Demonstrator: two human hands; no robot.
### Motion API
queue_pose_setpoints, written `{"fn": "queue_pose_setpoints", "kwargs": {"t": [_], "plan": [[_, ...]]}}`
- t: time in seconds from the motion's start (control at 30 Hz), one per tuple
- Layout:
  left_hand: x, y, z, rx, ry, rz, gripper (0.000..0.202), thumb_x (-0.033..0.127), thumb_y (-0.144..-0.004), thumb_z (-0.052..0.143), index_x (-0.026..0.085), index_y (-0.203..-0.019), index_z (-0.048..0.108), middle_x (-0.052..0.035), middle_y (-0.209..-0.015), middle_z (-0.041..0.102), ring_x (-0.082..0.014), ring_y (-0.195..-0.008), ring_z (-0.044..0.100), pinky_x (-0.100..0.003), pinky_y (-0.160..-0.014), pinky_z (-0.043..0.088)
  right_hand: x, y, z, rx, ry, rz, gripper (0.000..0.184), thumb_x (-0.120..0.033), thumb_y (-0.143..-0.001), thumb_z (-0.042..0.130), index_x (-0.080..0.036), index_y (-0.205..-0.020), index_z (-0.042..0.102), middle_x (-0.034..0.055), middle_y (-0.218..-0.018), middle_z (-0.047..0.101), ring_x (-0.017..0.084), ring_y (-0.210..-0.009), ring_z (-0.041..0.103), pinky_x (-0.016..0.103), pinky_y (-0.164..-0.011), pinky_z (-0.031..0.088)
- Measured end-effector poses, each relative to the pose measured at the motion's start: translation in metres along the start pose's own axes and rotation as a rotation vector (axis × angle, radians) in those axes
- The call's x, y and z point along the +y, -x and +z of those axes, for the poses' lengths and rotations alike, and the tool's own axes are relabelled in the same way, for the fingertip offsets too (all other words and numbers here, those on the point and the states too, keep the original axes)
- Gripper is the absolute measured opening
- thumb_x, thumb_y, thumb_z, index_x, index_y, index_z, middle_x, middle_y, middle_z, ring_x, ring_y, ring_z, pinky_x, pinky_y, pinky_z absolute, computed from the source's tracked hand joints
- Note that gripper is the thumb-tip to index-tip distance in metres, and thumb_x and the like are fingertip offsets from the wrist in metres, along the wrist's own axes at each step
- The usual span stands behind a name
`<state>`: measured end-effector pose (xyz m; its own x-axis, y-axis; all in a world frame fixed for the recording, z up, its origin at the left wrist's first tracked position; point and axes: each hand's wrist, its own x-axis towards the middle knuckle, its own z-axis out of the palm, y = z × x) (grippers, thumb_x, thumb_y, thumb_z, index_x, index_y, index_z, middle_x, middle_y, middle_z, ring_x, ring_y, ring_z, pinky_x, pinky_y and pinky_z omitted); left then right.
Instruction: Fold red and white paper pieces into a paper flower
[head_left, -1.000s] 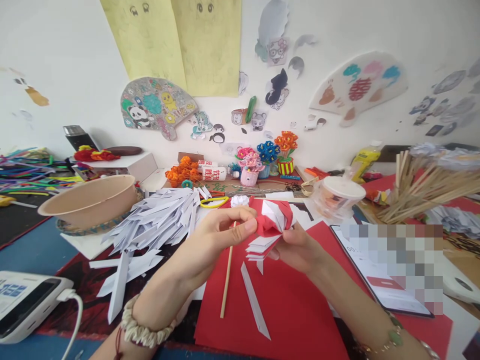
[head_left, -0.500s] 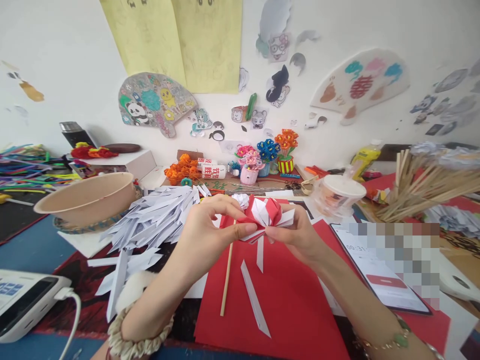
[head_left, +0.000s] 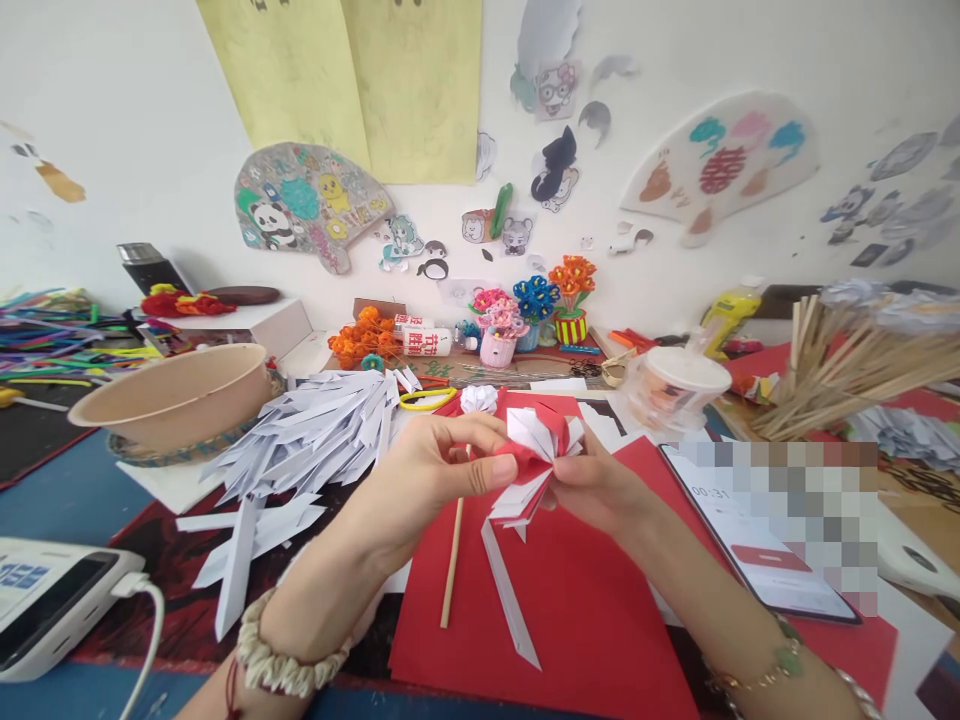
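Observation:
A red and white folded paper flower [head_left: 536,435] is held between my two hands above a stack of red paper [head_left: 585,610]. My left hand [head_left: 450,455] pinches a red fold on the flower's left side between thumb and fingers. On the right, my right hand [head_left: 592,480] grips the flower's base, its thumb pressed at the point where the folds meet. Beneath the flower, a white folded strip [head_left: 510,595] lies on the red paper. A thin wooden stick [head_left: 453,565] rests to its left, its upper part hidden by my left hand.
White folded strips [head_left: 300,440] are heaped at left, beside a beige bowl [head_left: 172,400]. A phone [head_left: 757,530] lies at right, near a bundle of wooden sticks [head_left: 862,370]. Behind my hands are a white paper ball [head_left: 478,399] and yellow-handled scissors [head_left: 427,400].
The flower has turned in my hands, so its white folds now point down and left. My left hand has dropped slightly, uncovering the yellow handle behind it.

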<state>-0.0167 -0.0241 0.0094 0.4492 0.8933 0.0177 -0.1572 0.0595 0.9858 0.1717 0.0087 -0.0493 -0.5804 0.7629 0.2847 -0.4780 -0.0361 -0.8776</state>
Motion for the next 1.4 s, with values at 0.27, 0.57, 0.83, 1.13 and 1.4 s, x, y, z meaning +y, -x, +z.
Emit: {"fn": "queue_pose_setpoints", "kwargs": {"t": [0.27, 0.57, 0.83, 1.13, 1.4], "plan": [[-0.002, -0.001, 0.003, 0.002, 0.047, -0.002, 0.024, 0.034, -0.07, 0.085, 0.016, -0.062, 0.072, -0.002, -0.079, 0.063, -0.016, -0.076, 0.055, -0.029, -0.078, 0.041, 0.005, -0.001, 0.002, -0.049, -0.04, 0.033, 0.031, -0.048, -0.069, 0.085, -0.021, -0.069, 0.07, -0.0048, -0.054, 0.053, 0.008, -0.045, 0.041, 0.021, -0.043, 0.037], [0.005, 0.0, -0.001, 0.162, -0.288, 0.176, 0.021, 0.036, -0.071, 0.085, 0.019, -0.068, 0.073, -0.0036, -0.093, 0.067, -0.0209, -0.091, 0.06, -0.033, -0.084, 0.041, -0.002, 0.002, -0.001, 0.126, 0.166, -0.146, 0.02, -0.034, -0.069, 0.088, -0.021, -0.073, 0.073, -0.0023, -0.063, 0.06, 0.011, -0.054, 0.049, 0.024, -0.05, 0.043], [0.008, 0.003, -0.003, 0.299, -0.634, 0.353, 0.012, 0.028, -0.071, 0.085, 0.024, -0.066, 0.075, -0.0026, -0.091, 0.072, -0.0242, -0.096, 0.06, -0.04, -0.091, 0.039, -0.007, 0.001, 0.003, 0.132, 0.218, -0.142, 0.012, -0.022, -0.071, 0.087, -0.025, -0.08, 0.079, -0.0011, -0.071, 0.068, 0.013, -0.061, 0.056, 0.028, -0.063, 0.052], [0.013, 0.006, -0.006, 0.115, -0.668, 0.343, 0.007, 0.021, -0.073, 0.082, 0.026, -0.07, 0.079, -0.0003, -0.093, 0.073, -0.0231, -0.097, 0.058, -0.038, -0.09, 0.039, -0.013, 0.003, -0.002, 0.062, 0.261, -0.105, 0.022, -0.023, -0.063, 0.092, -0.02, -0.081, 0.078, -0.0004, -0.069, 0.068, 0.013, -0.061, 0.057, 0.024, -0.056, 0.049], [0.012, 0.002, -0.005, 0.105, -0.627, 0.328, 0.003, 0.025, -0.078, 0.078, 0.024, -0.076, 0.077, -0.0023, -0.099, 0.072, -0.0231, -0.098, 0.063, -0.039, -0.092, 0.041, -0.011, -0.001, -0.001, 0.106, 0.173, -0.094, 0.027, -0.029, -0.062, 0.093, -0.018, -0.079, 0.075, 0.0003, -0.067, 0.065, 0.011, -0.054, 0.056, 0.023, -0.049, 0.047]]}}
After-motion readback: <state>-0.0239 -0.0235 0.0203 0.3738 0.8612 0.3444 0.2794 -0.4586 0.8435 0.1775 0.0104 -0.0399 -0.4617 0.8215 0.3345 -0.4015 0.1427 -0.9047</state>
